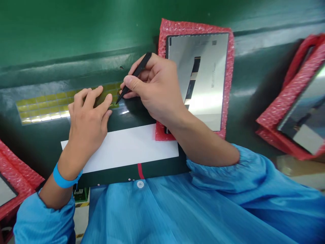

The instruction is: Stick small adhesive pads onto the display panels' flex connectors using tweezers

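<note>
My right hand is closed around black tweezers, whose tip touches the right end of a sheet of yellow tape strips lying on the green table. My left hand lies flat with its fingers spread, pressing on that sheet just left of the tweezers' tip. A blue band circles my left wrist. A white strip lies on the table under my forearms. Right behind my right hand a silver panel lies face down on a red bubble-wrap pad.
Another panel in red bubble wrap lies at the right edge. A third red pad shows at the lower left. The green table has a raised ledge along its far side. My blue sleeves fill the bottom of the view.
</note>
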`<state>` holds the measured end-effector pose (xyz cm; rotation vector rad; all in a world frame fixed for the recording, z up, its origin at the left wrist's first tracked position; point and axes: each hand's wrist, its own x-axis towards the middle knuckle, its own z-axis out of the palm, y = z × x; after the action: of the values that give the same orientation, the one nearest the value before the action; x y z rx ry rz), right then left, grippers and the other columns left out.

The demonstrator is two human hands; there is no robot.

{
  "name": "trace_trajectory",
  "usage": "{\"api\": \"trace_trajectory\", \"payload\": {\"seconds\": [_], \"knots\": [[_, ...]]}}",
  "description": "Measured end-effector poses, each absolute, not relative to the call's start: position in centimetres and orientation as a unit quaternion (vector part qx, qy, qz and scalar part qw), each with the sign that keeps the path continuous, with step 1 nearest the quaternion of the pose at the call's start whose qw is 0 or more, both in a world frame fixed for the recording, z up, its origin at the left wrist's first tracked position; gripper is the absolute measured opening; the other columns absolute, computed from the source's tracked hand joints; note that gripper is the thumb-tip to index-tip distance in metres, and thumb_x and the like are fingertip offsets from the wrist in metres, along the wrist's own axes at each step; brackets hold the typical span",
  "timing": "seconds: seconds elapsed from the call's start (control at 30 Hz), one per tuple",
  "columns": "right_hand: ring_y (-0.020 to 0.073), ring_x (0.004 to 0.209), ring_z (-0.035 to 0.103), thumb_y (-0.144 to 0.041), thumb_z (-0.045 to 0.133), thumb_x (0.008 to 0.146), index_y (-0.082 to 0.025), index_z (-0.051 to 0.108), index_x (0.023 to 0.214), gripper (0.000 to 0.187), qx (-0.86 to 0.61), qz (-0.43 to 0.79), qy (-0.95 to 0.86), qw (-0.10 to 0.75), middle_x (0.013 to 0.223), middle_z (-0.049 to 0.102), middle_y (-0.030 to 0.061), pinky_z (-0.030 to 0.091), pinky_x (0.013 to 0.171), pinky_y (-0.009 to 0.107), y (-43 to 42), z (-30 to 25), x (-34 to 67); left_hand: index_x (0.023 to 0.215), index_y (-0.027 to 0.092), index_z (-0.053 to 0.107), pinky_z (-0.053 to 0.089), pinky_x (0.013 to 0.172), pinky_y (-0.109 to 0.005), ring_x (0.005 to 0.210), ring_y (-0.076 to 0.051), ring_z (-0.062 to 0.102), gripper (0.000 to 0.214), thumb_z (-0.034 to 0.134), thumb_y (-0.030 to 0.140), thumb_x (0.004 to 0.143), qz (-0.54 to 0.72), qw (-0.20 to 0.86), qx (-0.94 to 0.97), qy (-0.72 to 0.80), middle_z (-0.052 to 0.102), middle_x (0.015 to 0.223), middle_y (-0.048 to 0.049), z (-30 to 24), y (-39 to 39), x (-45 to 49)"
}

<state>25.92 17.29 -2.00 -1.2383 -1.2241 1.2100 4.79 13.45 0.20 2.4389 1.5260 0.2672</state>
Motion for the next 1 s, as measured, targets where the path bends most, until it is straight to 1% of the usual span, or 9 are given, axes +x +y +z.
{"api": "trace_trajectory", "payload": {"seconds": [0.13, 0.33, 0.43, 0.57, 0.67, 0.77, 0.83, 0.93, 1.0], "knots": [[0.0211, 0.08, 0.077, -0.067, 0.096, 0.081, -0.028, 0.061, 0.09, 0.053, -0.52, 0.503, -0.489, 0.487, 0.079, 0.074, -0.0017, 0.068, 0.062, 0.029, 17.3, -1.9, 25.5, 0.145, 0.031, 0.07, 0.044, 0.112, -0.061, 0.149, -0.04, 0.049, 0.04, 0.052, 0.025, 0.11, 0.108, 0.131, 0.831, 0.53, 0.059, 0.163, -0.0113, -0.1, 13.6, 4.8], [0.0194, 0.072, 0.076, -0.074, 0.097, 0.073, -0.029, 0.061, 0.088, 0.06, -0.476, 0.548, -0.439, 0.529, 0.079, 0.074, -0.0032, 0.068, 0.061, 0.031, 16.8, 0.0, 26.1, 0.138, 0.034, 0.075, 0.046, 0.114, -0.061, 0.142, -0.035, 0.055, 0.04, 0.045, 0.027, 0.112, 0.166, 0.132, 0.824, 0.525, 0.068, 0.153, -0.0073, -0.8, 14.3, 4.4], [0.0198, 0.073, 0.076, -0.07, 0.099, 0.072, -0.028, 0.061, 0.09, 0.059, -0.472, 0.54, -0.428, 0.55, 0.082, 0.076, -0.0027, 0.068, 0.06, 0.03, 15.9, 1.6, 29.6, 0.138, 0.035, 0.075, 0.048, 0.115, -0.063, 0.142, -0.036, 0.056, 0.038, 0.049, 0.03, 0.111, 0.199, 0.128, 0.828, 0.509, 0.069, 0.152, -0.006, -1.0, 14.8, 3.7], [0.0186, 0.062, 0.073, -0.06, 0.102, 0.073, -0.027, 0.064, 0.089, 0.053, -0.531, 0.491, -0.413, 0.554, 0.078, 0.075, -0.0017, 0.063, 0.05, 0.029, 13.6, 2.3, 36.1, 0.141, 0.04, 0.073, 0.048, 0.115, -0.067, 0.144, -0.041, 0.058, 0.039, 0.054, 0.033, 0.109, 0.231, 0.101, 0.836, 0.487, 0.065, 0.157, -0.0026, -0.1, 14.6, 3.4], [0.0193, 0.059, 0.072, -0.051, 0.101, 0.077, -0.025, 0.067, 0.086, 0.044, -0.573, 0.472, -0.399, 0.539, 0.076, 0.075, -0.0001, 0.06, 0.045, 0.029, 11.7, 1.6, 39.1, 0.141, 0.036, 0.073, 0.049, 0.114, -0.068, 0.141, -0.043, 0.062, 0.038, 0.061, 0.028, 0.105, 0.241, 0.076, 0.845, 0.471, 0.066, 0.156, -0.006, 1.6, 12.7, 5.6], [0.0214, 0.062, 0.073, -0.051, 0.101, 0.078, -0.025, 0.066, 0.085, 0.044, -0.59, 0.469, -0.398, 0.524, 0.075, 0.075, 0.0, 0.062, 0.046, 0.031, 10.7, 1.1, 39.8, 0.138, 0.03, 0.072, 0.053, 0.112, -0.061, 0.136, -0.039, 0.067, 0.041, 0.068, 0.016, 0.1, 0.243, 0.098, 0.864, 0.431, 0.072, 0.146, -0.011, 2.7, 10.0, 10.2], [0.0217, 0.063, 0.074, -0.053, 0.102, 0.077, -0.025, 0.066, 0.085, 0.046, -0.597, 0.471, -0.395, 0.516, 0.075, 0.074, -0.0002, 0.063, 0.048, 0.032, 10.6, 1.1, 39.8, 0.137, 0.027, 0.071, 0.055, 0.109, -0.057, 0.132, -0.036, 0.07, 0.04, 0.069, 0.012, 0.1, 0.252, 0.123, 0.867, 0.411, 0.074, 0.142, -0.0124, 2.6, 8.7, 13.6], [0.0215, 0.064, 0.075, -0.053, 0.102, 0.078, -0.025, 0.066, 0.083, 0.047, -0.603, 0.475, -0.385, 0.512, 0.074, 0.074, 0.0002, 0.064, 0.049, 0.032, 10.6, 1.3, 39.7, 0.136, 0.024, 0.069, 0.055, 0.104, -0.054, 0.131, -0.035, 0.07, 0.037, 0.068, 0.012, 0.101, 0.237, 0.142, 0.87, 0.408, 0.075, 0.14, -0.0137, 1.6, 7.8, 17.1], [0.0222, 0.065, 0.076, -0.05, 0.102, 0.08, -0.025, 0.066, 0.081, 0.044, -0.596, 0.474, -0.383, 0.522, 0.074, 0.075, 0.0005, 0.065, 0.049, 0.032, 10.6, 1.5, 39.8, 0.137, 0.024, 0.069, 0.055, 0.104, -0.055, 0.131, -0.036, 0.069, 0.036, 0.068, 0.014, 0.102, 0.217, 0.145, 0.874, 0.41, 0.075, 0.14, -0.0148, 1.0, 7.8, 18.0]]}}
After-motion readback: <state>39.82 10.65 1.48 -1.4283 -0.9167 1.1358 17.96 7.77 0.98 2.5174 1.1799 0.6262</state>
